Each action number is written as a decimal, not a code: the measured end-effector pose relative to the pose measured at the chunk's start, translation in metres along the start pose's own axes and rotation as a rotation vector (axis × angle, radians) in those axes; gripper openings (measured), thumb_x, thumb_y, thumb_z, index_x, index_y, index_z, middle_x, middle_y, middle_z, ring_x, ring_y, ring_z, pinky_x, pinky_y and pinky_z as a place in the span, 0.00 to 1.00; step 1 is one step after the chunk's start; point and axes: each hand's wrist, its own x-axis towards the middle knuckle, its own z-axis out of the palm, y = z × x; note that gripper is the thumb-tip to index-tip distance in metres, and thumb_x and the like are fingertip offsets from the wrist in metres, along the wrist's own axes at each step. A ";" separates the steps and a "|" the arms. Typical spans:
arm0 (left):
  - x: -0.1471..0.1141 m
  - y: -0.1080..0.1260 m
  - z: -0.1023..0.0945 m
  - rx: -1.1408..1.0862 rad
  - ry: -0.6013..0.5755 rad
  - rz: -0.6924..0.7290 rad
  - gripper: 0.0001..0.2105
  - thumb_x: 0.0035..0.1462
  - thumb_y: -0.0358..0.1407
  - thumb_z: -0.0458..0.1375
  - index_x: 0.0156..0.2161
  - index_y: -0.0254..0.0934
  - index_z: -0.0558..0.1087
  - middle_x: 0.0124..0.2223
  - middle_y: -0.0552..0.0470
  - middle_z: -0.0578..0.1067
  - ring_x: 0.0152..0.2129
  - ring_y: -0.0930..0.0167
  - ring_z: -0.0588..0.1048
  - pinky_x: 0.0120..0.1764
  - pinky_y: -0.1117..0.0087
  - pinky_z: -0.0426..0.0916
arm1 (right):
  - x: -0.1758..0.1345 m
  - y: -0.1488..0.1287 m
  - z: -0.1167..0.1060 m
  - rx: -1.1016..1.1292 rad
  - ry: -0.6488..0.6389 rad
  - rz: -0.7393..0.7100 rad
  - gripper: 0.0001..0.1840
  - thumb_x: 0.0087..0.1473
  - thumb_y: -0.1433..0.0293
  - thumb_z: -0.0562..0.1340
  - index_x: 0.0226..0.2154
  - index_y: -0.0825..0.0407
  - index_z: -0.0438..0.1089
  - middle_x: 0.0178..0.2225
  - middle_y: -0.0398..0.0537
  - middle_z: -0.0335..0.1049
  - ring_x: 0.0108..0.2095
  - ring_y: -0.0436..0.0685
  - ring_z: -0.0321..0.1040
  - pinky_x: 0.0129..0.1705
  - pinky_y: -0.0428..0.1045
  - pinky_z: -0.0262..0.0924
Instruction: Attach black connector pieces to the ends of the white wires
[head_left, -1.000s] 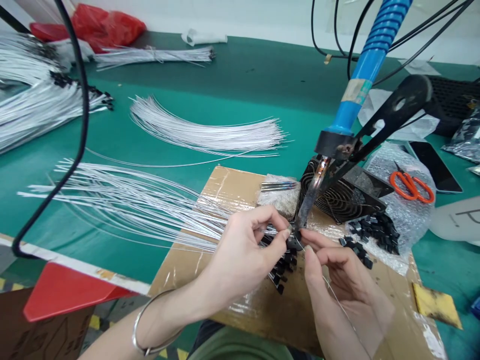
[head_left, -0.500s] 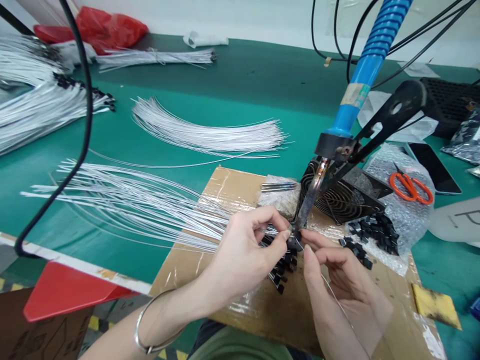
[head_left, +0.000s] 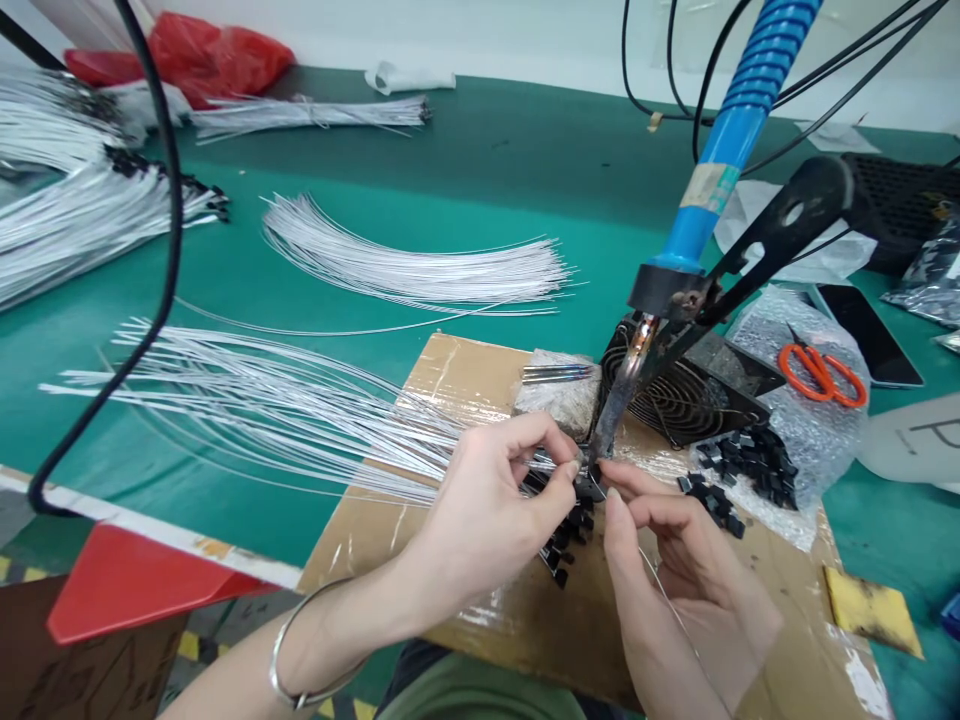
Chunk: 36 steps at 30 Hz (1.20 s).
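My left hand is pinched closed beside the tip of a soldering iron; the small thing between thumb and forefinger is mostly hidden. Opposite it, my right hand grips a thin strand of solder wire that curves down across the palm, its upper end near the iron tip. The iron hangs tilted from a black metal arm with a blue sleeve. White wires run leftward from behind my left hand. Black connectors lie beneath my fingers.
A cardboard sheet lies under the work. Another white wire bundle sits behind. On the right are a fan, loose black connectors, orange scissors, a phone and a yellow sponge. A black cable hangs at left.
Both hands stay almost in place at the iron tip. My right hand and the solder wire have shifted very slightly left.
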 end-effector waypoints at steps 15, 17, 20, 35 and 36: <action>-0.004 0.001 0.001 0.064 0.042 0.062 0.06 0.54 0.35 0.59 0.29 0.36 0.75 0.32 0.50 0.79 0.22 0.73 0.62 0.25 0.70 0.57 | 0.005 0.006 -0.007 -0.012 -0.096 -0.136 0.06 0.64 0.75 0.66 0.35 0.49 0.76 0.49 0.52 0.85 0.45 0.56 0.85 0.46 0.44 0.77; -0.004 0.001 0.002 0.061 0.044 0.062 0.06 0.54 0.35 0.59 0.28 0.36 0.75 0.31 0.50 0.79 0.23 0.73 0.63 0.26 0.70 0.58 | 0.005 0.009 -0.009 -0.021 -0.060 -0.119 0.05 0.64 0.74 0.67 0.35 0.49 0.76 0.49 0.53 0.85 0.46 0.57 0.85 0.46 0.45 0.78; -0.004 0.001 0.002 0.058 0.045 0.066 0.06 0.54 0.35 0.59 0.28 0.36 0.75 0.31 0.50 0.79 0.23 0.73 0.64 0.26 0.71 0.58 | 0.004 0.009 -0.008 -0.037 0.004 -0.089 0.06 0.63 0.74 0.67 0.34 0.49 0.75 0.48 0.53 0.85 0.45 0.57 0.85 0.47 0.46 0.77; -0.004 0.001 0.001 0.077 0.054 0.085 0.06 0.55 0.34 0.59 0.29 0.36 0.75 0.31 0.50 0.79 0.23 0.73 0.65 0.26 0.71 0.59 | -0.003 -0.010 0.012 0.028 0.149 0.063 0.07 0.61 0.72 0.69 0.31 0.49 0.75 0.45 0.50 0.85 0.45 0.56 0.83 0.49 0.48 0.74; -0.004 0.001 0.002 0.080 0.054 0.087 0.06 0.54 0.34 0.59 0.28 0.36 0.75 0.31 0.50 0.79 0.23 0.73 0.64 0.26 0.71 0.59 | -0.003 -0.010 0.012 0.023 0.150 0.066 0.07 0.61 0.72 0.69 0.31 0.49 0.75 0.45 0.50 0.85 0.45 0.56 0.83 0.49 0.47 0.74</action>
